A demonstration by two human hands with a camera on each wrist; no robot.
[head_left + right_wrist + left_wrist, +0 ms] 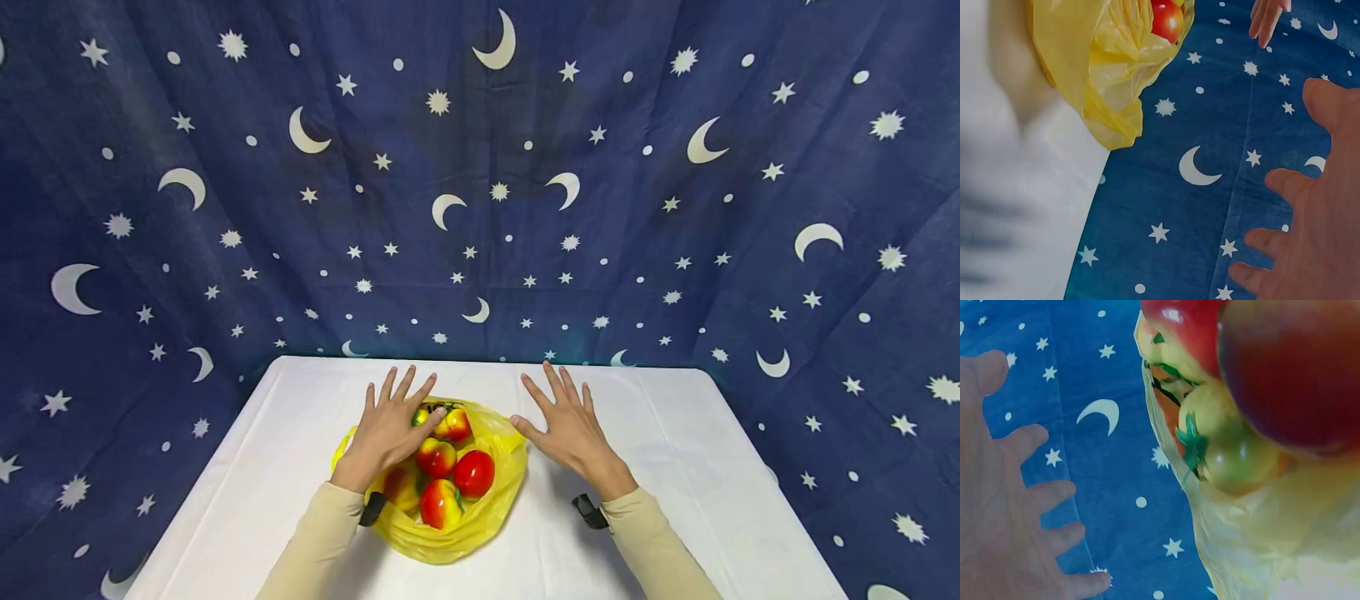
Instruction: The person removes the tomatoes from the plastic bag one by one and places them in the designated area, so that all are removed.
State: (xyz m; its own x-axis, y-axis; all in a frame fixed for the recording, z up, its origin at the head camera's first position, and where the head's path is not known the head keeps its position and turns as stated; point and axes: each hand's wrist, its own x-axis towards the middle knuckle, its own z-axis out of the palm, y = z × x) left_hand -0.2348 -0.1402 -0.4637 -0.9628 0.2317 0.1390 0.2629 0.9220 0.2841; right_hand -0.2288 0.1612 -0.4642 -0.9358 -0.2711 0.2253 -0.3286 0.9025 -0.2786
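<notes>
On the white table lies a yellow plastic bag (512, 457), its mouth spread wide around several fruits. Among them are a glossy red round fruit (474, 474) and a red-and-yellow fruit (440, 504) at the near side. The left wrist view shows a yellow-green tomato-like fruit (1235, 456) with a green leafy top. My left hand (390, 429), fingers spread, is over the bag's left side and partly hides it. To the right of the bag, my right hand (573, 433) also has its fingers spread. Neither hand holds anything.
A white cloth (660, 500) covers the table. Behind its far edge hangs a dark blue curtain (495, 108) with moons and stars. Each wrist carries a black strap device, such as the right wrist's device (590, 512).
</notes>
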